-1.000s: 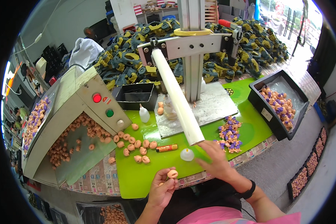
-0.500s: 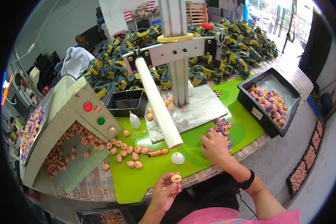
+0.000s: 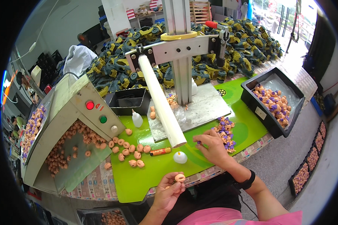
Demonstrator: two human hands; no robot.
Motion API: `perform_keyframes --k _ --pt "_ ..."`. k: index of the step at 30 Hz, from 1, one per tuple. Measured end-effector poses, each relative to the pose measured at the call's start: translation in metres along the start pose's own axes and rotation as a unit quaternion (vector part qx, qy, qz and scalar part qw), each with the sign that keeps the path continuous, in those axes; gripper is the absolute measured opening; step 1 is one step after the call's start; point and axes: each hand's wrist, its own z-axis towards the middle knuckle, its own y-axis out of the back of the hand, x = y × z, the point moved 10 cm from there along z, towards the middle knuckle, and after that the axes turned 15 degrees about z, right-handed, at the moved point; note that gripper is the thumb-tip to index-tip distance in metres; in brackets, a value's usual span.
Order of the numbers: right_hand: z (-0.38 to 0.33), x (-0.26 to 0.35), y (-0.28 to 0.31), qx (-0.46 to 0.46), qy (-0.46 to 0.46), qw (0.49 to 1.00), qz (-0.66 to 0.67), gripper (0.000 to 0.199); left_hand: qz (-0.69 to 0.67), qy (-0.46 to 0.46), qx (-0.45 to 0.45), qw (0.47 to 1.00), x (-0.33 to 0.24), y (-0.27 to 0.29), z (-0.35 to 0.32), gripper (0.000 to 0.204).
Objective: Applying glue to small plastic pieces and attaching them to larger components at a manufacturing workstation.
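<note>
Near the table's front edge my left hand is closed round a hollow peach-coloured toy head, its opening facing up. Another peach piece partly shows in the same palm. My right hand, over the green mat, pinches a small purple piece between thumb and fingertips. Just beyond that hand lies a heap of small purple-and-peach parts. A squat white bottle with an orange tip stands between my hands. Left of it are an orange tube and several loose toy heads.
A metal stand with a white roller rises mid-table. At left, a beige machine has many heads in its opening. A black bin of purple-and-peach pieces sits right. Yellow-and-grey toy vehicles pile up behind. A white squeeze bottle stands near the machine.
My right hand has lifted away from the heap of small parts and shifted slightly left, with a small purple piece in its fingertips. My left hand still holds the toy head.
</note>
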Motion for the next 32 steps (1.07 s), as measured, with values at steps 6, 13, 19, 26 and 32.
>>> perform_keyframes --k 6,13,19,26,32 --pt "-0.003 0.0 -0.002 0.029 -0.068 0.994 0.083 0.019 -0.002 0.011 -0.009 1.0 0.001 -0.007 0.002 0.031" --pt "-0.045 -0.016 -0.018 0.081 -0.251 0.907 0.329 0.013 -0.016 0.026 0.005 1.0 0.009 -0.011 0.006 0.032" --pt "-0.075 0.012 -0.037 0.121 -0.3 0.817 0.477 0.02 0.013 0.038 -0.015 0.999 0.016 -0.007 0.008 0.031" --pt "-0.067 0.029 -0.025 0.072 -0.251 0.908 0.327 0.019 0.029 0.021 -0.004 0.999 0.013 -0.013 0.007 0.03" --pt "-0.067 0.041 -0.019 0.072 -0.151 0.943 0.287 0.019 0.09 -0.002 -0.004 0.996 0.013 -0.01 0.005 0.031"
